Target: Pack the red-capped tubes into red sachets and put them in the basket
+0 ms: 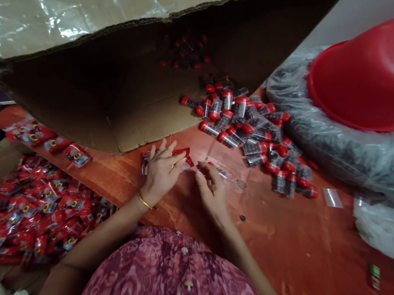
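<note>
My left hand point(160, 171), with a gold bangle at the wrist, is closed on a small clear packet with a red label point(181, 155) on the reddish floor. My right hand point(212, 188) is beside it, fingers curled and pinching the other end of clear plastic point(223, 172). A heap of small clear vials with red caps point(253, 131) lies just beyond my hands, spilling out of a tipped cardboard box point(91, 90).
A pile of filled red packets point(34, 213) sits in a torn box at my left. A red plastic basin point(381, 70) rests upside down on a big clear bag of dark contents point(345, 147) at the right. An empty clear packet point(332, 198) lies nearby.
</note>
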Motion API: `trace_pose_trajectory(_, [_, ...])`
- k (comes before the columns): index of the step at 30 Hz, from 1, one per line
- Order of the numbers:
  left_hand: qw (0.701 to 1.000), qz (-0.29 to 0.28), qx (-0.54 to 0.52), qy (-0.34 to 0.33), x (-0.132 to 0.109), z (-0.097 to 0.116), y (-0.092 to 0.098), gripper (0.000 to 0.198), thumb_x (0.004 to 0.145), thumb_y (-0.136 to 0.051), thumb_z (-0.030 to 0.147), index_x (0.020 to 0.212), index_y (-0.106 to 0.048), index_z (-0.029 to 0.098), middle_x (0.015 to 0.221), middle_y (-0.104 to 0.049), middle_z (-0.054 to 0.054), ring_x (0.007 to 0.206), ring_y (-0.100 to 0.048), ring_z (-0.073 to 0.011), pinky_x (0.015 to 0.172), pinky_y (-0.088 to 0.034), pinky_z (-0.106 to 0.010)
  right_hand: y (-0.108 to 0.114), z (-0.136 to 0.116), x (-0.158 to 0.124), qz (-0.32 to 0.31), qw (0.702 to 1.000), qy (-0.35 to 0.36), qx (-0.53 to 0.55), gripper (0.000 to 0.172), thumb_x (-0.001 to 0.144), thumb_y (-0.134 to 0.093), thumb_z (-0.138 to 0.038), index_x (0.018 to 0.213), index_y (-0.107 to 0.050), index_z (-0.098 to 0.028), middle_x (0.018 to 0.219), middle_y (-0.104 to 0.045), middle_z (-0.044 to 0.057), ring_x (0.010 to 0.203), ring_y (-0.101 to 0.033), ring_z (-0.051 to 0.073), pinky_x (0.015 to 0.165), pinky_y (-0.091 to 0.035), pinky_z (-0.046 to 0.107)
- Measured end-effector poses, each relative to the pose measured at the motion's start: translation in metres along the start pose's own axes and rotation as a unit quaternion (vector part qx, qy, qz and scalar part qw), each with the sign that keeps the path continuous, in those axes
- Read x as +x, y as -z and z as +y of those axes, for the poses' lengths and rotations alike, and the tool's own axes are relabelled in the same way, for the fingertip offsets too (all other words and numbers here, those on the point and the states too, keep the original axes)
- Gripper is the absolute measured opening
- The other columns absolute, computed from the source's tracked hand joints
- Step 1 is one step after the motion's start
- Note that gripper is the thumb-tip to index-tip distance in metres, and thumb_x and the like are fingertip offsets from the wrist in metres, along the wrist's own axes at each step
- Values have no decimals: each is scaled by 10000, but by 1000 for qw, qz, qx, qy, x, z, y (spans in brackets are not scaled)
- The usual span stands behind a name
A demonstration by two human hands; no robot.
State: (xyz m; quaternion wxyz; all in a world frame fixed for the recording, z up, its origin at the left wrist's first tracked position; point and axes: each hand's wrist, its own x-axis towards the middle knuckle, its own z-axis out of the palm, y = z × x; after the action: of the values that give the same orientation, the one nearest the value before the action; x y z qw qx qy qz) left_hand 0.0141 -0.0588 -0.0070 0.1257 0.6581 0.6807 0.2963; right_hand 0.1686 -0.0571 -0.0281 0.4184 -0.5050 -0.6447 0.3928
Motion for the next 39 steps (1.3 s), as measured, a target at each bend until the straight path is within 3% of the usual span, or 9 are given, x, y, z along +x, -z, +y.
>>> trace_pose_trajectory(6, [981, 14, -180, 69, -6, 14, -1, 425, 833, -558, 371, 1217, -578, 191, 1337, -536, -125, 1278, -443, -271, 1079, -310, -481, -17, -7, 11, 15, 975, -95, 198, 315, 806, -549, -460, 644, -557, -190, 565, -536, -35, 541, -476, 106, 554, -422, 236])
trace_pose_trajectory(9, [905, -69, -378, 184, -11, 15, -5, 503, 806, -551, 496, 1175, -590, 156, 1156, -652, -127, 1052, -612, -228, 870, -501, -343, -12, -5, 11, 67, 976, -102, 178, 408, 793, -545, -508, 546, -459, -194, 495, -404, -62, 471, -340, 79, 465, -319, 214])
trace_pose_trajectory(13, [816, -138, -497, 260, -13, 17, -15, 458, 719, -609, 564, 886, -687, 144, 760, -690, -43, 654, -614, -139, 592, -488, -231, -11, -3, 8, 65, 978, -105, 168, 418, 798, -522, -517, 545, -453, -192, 512, -400, -56, 487, -336, 82, 480, -316, 220])
trace_pose_trajectory(19, [942, -111, -268, 171, -8, 6, -16, 328, 774, -583, 440, 683, -667, 137, 603, -645, -29, 558, -560, -149, 533, -415, -243, -1, 2, 16, 102, 986, -86, 100, 368, 817, -498, -467, 576, -508, -189, 538, -463, -36, 519, -392, 103, 519, -336, 237])
trace_pose_trajectory(22, [987, -129, -70, 63, 0, 6, -14, 255, 835, -518, 330, 858, -686, 140, 833, -709, -96, 759, -635, -214, 703, -468, -307, 7, 5, 22, 106, 986, -85, 101, 384, 807, -507, -481, 555, -495, -192, 509, -449, -39, 494, -374, 99, 495, -310, 236])
trace_pose_trajectory(26, [991, -87, 99, 2, 13, 10, -17, 472, 845, -483, 246, 1278, -492, 59, 1370, -470, -219, 1135, -540, -315, 940, -409, -430, 5, 6, 21, 115, 985, -84, 94, 435, 799, -518, -509, 508, -422, -199, 475, -370, -56, 477, -319, 87, 477, -270, 233])
trace_pose_trajectory(32, [984, -107, 140, -30, 29, -5, -11, 252, 844, -479, 283, 861, -715, 196, 1176, -650, -115, 996, -596, -285, 882, -457, -443, 2, 6, 18, 121, 980, -90, 127, 352, 770, -552, -499, 598, -524, -193, 519, -437, -53, 497, -356, 90, 498, -315, 227])
trace_pose_trajectory(35, [992, -65, 110, -17, 30, -11, -9, 389, 773, -558, 238, 1149, -615, 157, 1319, -546, -144, 1155, -522, -306, 986, -398, -463, 0, 5, 17, 106, 977, -102, 154, 272, 756, -568, -463, 751, -596, -192, 560, -494, -50, 495, -379, 92, 499, -331, 227])
trace_pose_trajectory(39, [991, -93, 87, -48, 26, -13, -10, 581, 780, -526, 212, 1337, -420, 82, 1482, -294, -217, 1382, -230, -354, 1088, -209, -574, -2, 2, 15, 100, 976, -114, 154, 339, 787, -517, -490, 611, -509, -200, 522, -450, -48, 494, -373, 95, 492, -331, 226])
